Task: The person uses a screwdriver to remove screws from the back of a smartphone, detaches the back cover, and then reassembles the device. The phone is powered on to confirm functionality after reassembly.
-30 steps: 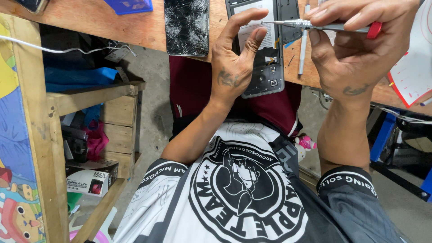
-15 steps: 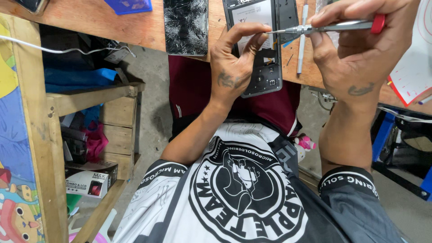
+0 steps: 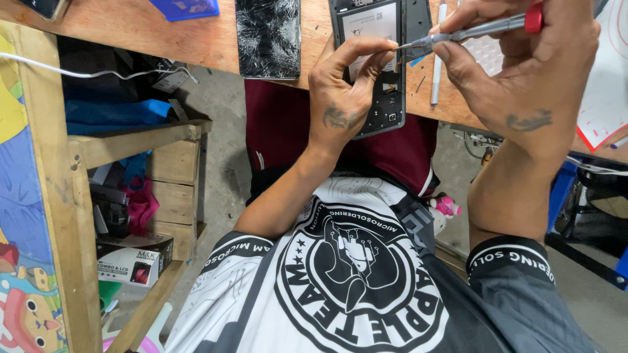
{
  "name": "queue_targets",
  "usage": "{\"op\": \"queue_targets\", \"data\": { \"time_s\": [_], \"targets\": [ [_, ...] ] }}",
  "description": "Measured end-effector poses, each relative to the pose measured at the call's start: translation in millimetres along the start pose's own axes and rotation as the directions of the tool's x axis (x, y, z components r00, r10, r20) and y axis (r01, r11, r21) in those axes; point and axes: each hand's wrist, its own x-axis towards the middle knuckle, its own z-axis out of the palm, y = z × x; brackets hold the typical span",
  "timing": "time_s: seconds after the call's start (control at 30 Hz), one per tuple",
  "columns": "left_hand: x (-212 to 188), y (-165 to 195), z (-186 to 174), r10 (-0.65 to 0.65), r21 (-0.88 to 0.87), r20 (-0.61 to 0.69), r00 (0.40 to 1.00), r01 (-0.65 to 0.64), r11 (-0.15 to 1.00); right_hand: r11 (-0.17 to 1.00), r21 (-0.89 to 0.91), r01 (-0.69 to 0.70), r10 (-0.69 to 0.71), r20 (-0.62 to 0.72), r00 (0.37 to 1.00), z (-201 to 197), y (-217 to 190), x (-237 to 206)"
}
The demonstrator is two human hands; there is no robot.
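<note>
An opened phone (image 3: pixel 383 98) with its back off lies on the wooden bench (image 3: pixel 163 39) and overhangs the near edge. My left hand (image 3: pixel 340 98) lies over the phone and steadies it. Its thumb and forefinger are curled together at the tip of a slim grey screwdriver with a red cap (image 3: pixel 481 28). My right hand (image 3: pixel 523 78) grips that screwdriver and points its tip left, over the phone's upper half. Whether something small is pinched at the tip is too fine to tell.
A phone screen with cracked glass (image 3: pixel 268 36) lies left of the phone, and a blue object (image 3: pixel 186 8) sits at the top edge. A white pen-like tool (image 3: pixel 436 59) and a red-edged sheet (image 3: pixel 608 98) lie to the right. Wooden shelves (image 3: pixel 131 140) hold clutter and a cardboard box (image 3: pixel 134 261).
My left fingers, spread over the phone before, have curled so thumb and forefinger meet at the tool tip. My right hand has brought the screwdriver down and closer to the phone.
</note>
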Motion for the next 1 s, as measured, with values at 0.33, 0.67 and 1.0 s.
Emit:
{"op": "queue_targets", "data": {
  "time_s": [0.33,0.67,1.0],
  "targets": [
    [-2,-4,-7,0.068,0.165,0.034,0.997,-0.072,0.984,0.998,0.058,0.034,-0.027,-0.107,0.994,9,21,-10],
    [-4,-3,-7,0.095,0.194,0.048,0.994,-0.103,0.976,0.967,-0.247,-0.056,-0.019,-0.290,0.957,15,41,-5],
    [-5,0,-6,0.082,0.166,0.061,0.995,-0.091,0.982,0.941,-0.336,0.032,-0.118,-0.240,0.964,19,41,5]
  ]
}}
